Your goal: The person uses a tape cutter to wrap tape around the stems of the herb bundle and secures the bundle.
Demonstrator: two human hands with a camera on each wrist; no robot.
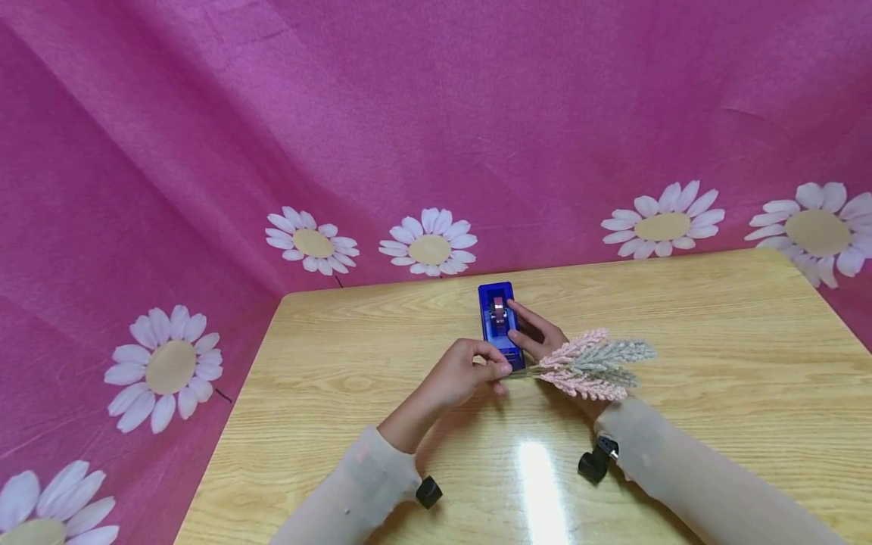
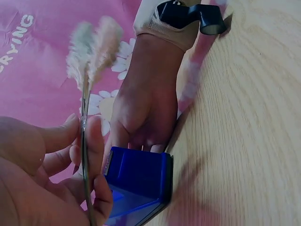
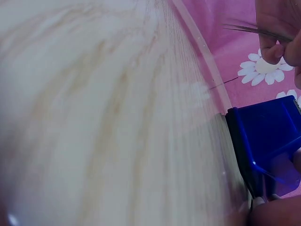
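A blue tape dispenser (image 1: pixel 499 324) stands lengthwise on the wooden table (image 1: pixel 715 356) near its back edge. My left hand (image 1: pixel 499 369) pinches the thin stem of an artificial pink and grey flower sprig (image 1: pixel 591 365) just in front of the dispenser's near end. The stem (image 2: pixel 84 155) runs between the thumb and fingers of the left hand (image 2: pixel 87 141), with the fluffy tips (image 2: pixel 94 47) beyond. My right hand (image 1: pixel 521 322) holds the dispenser from its right side, fingers reaching over toward the tape roll. In the left wrist view the right hand (image 2: pixel 146 108) grips the dispenser (image 2: pixel 141 174), its fingertips hidden behind the blue wall.
Pink cloth printed with white daisies (image 1: pixel 429 246) hangs behind and to the left of the table. The table's left edge (image 1: pixel 232 409) is near my left arm. Small black wrist cameras (image 1: pixel 596 462) sit on both sleeves.
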